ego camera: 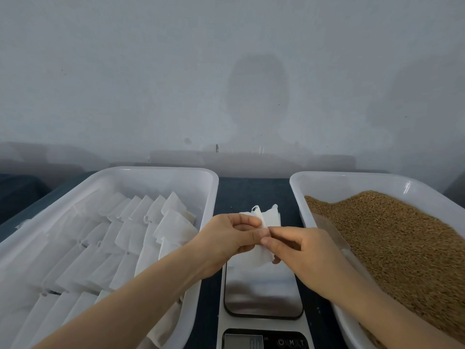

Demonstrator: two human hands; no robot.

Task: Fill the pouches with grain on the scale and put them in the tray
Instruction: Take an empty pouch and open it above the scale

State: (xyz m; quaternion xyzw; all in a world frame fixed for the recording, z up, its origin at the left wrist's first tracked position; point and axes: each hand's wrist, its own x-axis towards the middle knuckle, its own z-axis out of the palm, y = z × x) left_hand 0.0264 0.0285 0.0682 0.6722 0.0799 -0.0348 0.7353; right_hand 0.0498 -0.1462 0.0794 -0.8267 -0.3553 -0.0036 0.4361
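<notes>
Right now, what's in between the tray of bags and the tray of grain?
In the head view, the scale sits between them on the dark table, with both hands holding a pouch above it.

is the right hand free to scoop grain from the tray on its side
Probably not yet: the right hand is pinching the pouch with the left hand. The grain lies open beside it.

from my seat i see a plain pale grey wall filling the upper half of the view, scuffed with small dark specks and carrying a soft head-and-shoulders shadow near the middle. below it runs a dark blue surface, dimly and evenly lit, with blurred low shapes along the wall's foot.
</notes>
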